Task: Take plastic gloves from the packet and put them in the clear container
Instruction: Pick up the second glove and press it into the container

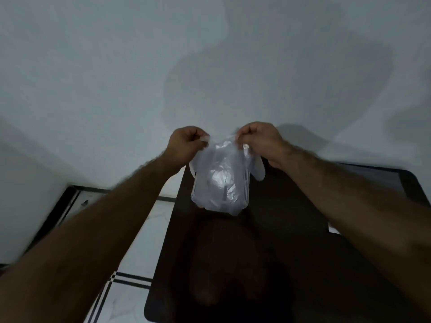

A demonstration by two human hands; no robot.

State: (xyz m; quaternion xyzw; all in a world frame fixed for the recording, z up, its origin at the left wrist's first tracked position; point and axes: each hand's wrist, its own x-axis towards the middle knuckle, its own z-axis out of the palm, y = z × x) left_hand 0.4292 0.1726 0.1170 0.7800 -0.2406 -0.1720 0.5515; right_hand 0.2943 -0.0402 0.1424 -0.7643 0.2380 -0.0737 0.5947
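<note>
A thin see-through plastic glove (225,155) hangs stretched between both my hands above the table. My left hand (186,143) pinches its left upper edge and my right hand (258,141) pinches its right upper edge. Directly under and behind the glove stands the clear container (219,194) on the dark table, with crumpled clear plastic inside it. Glove fingers (257,171) dangle to the right of the container. I cannot make out the packet.
The dark table (279,252) with rounded corners fills the lower middle and right. A pale wall (210,66) rises right behind it. White floor tiles with black stripes (130,278) lie to the left. A small white item (334,230) shows by my right forearm.
</note>
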